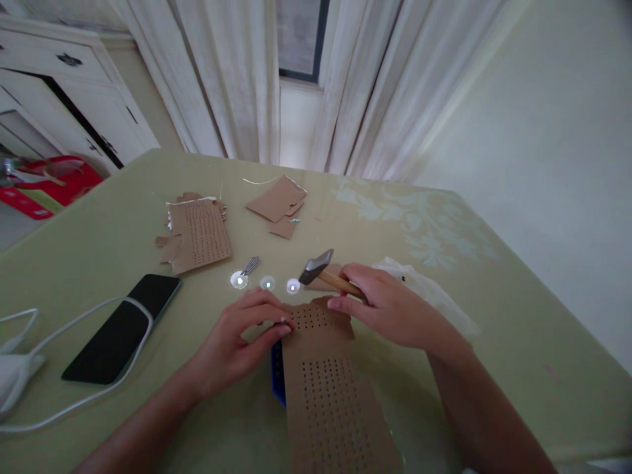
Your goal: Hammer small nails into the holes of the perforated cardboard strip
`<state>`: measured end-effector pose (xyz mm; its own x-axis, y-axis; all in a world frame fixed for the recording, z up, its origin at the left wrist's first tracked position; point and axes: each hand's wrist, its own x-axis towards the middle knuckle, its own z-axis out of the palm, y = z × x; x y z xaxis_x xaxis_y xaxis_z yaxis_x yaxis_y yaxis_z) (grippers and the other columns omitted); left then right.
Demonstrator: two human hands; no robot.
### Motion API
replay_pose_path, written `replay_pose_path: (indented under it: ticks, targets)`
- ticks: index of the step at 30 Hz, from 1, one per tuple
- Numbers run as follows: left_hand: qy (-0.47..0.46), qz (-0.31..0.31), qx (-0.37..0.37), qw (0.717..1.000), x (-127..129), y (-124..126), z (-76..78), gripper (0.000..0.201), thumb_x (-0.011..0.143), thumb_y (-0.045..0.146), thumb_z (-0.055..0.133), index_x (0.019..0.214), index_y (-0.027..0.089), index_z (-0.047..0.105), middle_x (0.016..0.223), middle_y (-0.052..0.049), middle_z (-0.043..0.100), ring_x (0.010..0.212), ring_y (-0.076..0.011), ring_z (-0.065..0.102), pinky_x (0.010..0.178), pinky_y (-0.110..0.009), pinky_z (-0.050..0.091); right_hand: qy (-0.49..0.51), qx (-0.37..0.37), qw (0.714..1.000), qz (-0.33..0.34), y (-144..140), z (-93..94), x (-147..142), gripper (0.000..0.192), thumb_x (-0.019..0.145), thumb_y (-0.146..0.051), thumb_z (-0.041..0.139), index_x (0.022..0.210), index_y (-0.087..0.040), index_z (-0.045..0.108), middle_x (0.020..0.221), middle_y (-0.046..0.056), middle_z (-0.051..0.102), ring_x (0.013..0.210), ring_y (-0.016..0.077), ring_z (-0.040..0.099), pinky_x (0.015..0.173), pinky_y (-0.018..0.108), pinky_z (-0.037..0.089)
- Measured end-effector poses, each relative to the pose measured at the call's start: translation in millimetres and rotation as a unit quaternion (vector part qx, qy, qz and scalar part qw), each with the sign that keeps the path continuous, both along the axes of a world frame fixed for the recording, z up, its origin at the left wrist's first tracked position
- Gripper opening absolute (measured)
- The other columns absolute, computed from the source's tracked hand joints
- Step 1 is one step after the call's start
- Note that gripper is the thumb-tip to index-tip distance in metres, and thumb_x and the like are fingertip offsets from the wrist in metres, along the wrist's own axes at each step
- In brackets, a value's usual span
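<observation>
A long strip of brown cardboard (328, 388) punched with rows of small holes lies in front of me, over a blue block (277, 372). My left hand (247, 332) pinches a small nail (282, 320) upright at the strip's far left corner. My right hand (390, 306) grips the wooden handle of a small hammer (318, 266), its metal head hovering just beyond the strip. The right thumb rests on the strip's far edge.
Three small shiny discs (266, 283) and a bundle of nails (251, 265) lie beyond the strip. More punched cardboard (200, 234) and plain scraps (279, 201) sit farther back. A black phone (123, 326) and white cable (74, 359) lie left; crumpled clear plastic (429, 289) lies right.
</observation>
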<state>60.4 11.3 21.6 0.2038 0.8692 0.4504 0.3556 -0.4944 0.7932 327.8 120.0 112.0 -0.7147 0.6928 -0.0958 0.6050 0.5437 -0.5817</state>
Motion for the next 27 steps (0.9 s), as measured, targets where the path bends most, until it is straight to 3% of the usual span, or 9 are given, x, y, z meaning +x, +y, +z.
replay_pose_path:
  ticks: [2, 6, 12, 17, 23, 27]
  targets:
    - [-0.064, 0.027, -0.026, 0.997, -0.4, 1.2, -2.7, 0.010, 0.108, 0.024, 0.068, 0.103, 0.026, 0.077, 0.100, -0.002, 0.071, 0.094, -0.0155, 0.067, 0.082, -0.026, 0.052, 0.001, -0.024, 1.000, 0.003, 9.0, -10.9, -2.4, 0.032, 0.102, -0.049, 0.076, 0.095, -0.022, 0.060, 0.096, 0.001, 0.068, 0.087, 0.0220, 0.062, 0.077, 0.034, 0.039]
    - [-0.162, 0.088, -0.060, 0.981, 4.5, 4.0, -9.8, 0.014, 0.110, 0.030, 0.066, 0.099, 0.024, 0.071, 0.096, -0.001, 0.064, 0.089, -0.0142, 0.061, 0.078, -0.024, 0.049, 0.028, -0.139, 0.990, 0.012, 22.5, -25.2, -2.7, 0.032, 0.092, -0.045, 0.086, 0.095, -0.022, 0.064, 0.092, -0.001, 0.067, 0.083, 0.0205, 0.062, 0.074, 0.032, 0.041]
    - [-0.231, 0.103, -0.088, 0.963, 19.6, 1.4, -19.8, 0.017, 0.114, 0.037, 0.059, 0.106, 0.026, 0.069, 0.104, -0.001, 0.062, 0.088, -0.0132, 0.058, 0.077, -0.023, 0.050, 0.144, -0.268, 0.952, -0.029, 26.8, -43.7, -5.4, 0.035, 0.084, -0.039, 0.091, 0.095, -0.022, 0.063, 0.087, -0.004, 0.059, 0.080, 0.0167, 0.056, 0.070, 0.028, 0.043]
    - [-0.253, 0.131, -0.074, 0.956, 21.9, 0.6, -24.1, 0.016, 0.115, 0.036, 0.055, 0.111, 0.027, 0.067, 0.110, -0.002, 0.062, 0.078, -0.0121, 0.055, 0.072, -0.025, 0.049, 0.151, -0.296, 0.940, -0.073, 26.4, -53.1, -11.4, 0.043, 0.078, -0.042, 0.094, 0.093, -0.023, 0.059, 0.079, -0.007, 0.055, 0.063, 0.0119, 0.043, 0.058, 0.027, 0.034]
    - [-0.201, 0.129, -0.004, 0.971, 15.3, 1.1, -18.7, 0.014, 0.114, 0.029, 0.056, 0.107, 0.025, 0.068, 0.104, -0.005, 0.063, 0.102, -0.0184, 0.060, 0.088, -0.029, 0.050, 0.157, -0.302, 0.937, -0.076, 26.4, -53.5, -15.2, 0.044, 0.078, -0.047, 0.094, 0.092, -0.022, 0.060, 0.078, -0.006, 0.056, 0.061, 0.0109, 0.043, 0.051, 0.025, 0.030]
    - [-0.201, 0.125, -0.006, 0.972, 14.9, 0.8, -18.0, 0.014, 0.114, 0.027, 0.056, 0.108, 0.025, 0.068, 0.105, -0.005, 0.062, 0.101, -0.0176, 0.060, 0.085, -0.028, 0.051, 0.187, -0.337, 0.919, -0.088, 25.5, -55.6, -16.2, 0.050, 0.076, -0.048, 0.097, 0.093, -0.024, 0.057, 0.074, -0.009, 0.052, 0.053, 0.0083, 0.038, 0.045, 0.024, 0.027]
